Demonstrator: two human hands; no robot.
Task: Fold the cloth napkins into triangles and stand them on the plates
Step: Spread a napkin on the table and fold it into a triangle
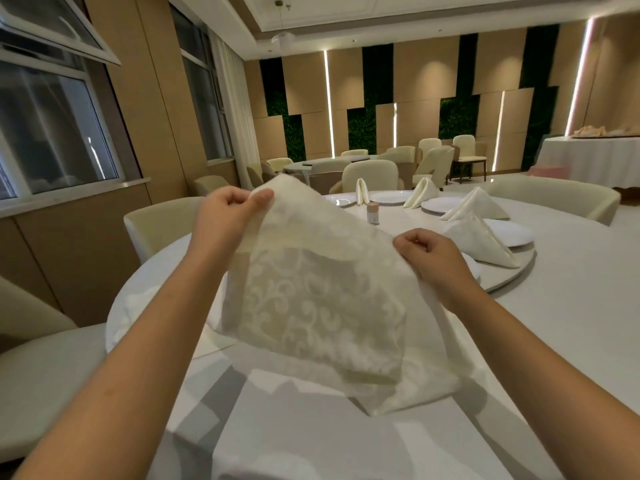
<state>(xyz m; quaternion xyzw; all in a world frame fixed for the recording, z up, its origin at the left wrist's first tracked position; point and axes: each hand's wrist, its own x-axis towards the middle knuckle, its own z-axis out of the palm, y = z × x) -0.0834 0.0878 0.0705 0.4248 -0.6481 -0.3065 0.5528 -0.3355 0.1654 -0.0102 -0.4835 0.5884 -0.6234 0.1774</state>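
Note:
A cream patterned cloth napkin [318,306] hangs in the air above the round white table [571,323], with its lower corner draping toward the tabletop. My left hand [232,206] pinches its upper left corner. My right hand [433,258] grips its right edge. On the turntable [519,275] behind, folded napkins stand as triangles: one [481,240] beside a white plate [512,232], another [476,204] by a plate [438,204], a third [422,192] and a fourth [362,190] near a farther plate [388,196].
A small wooden-topped shaker [373,213] stands mid-table. More cream cloth lies crumpled at the table's left [138,313]. Cream chairs [162,223] ring the table, one at far right [568,195]. Another set of tables and chairs fills the back of the room.

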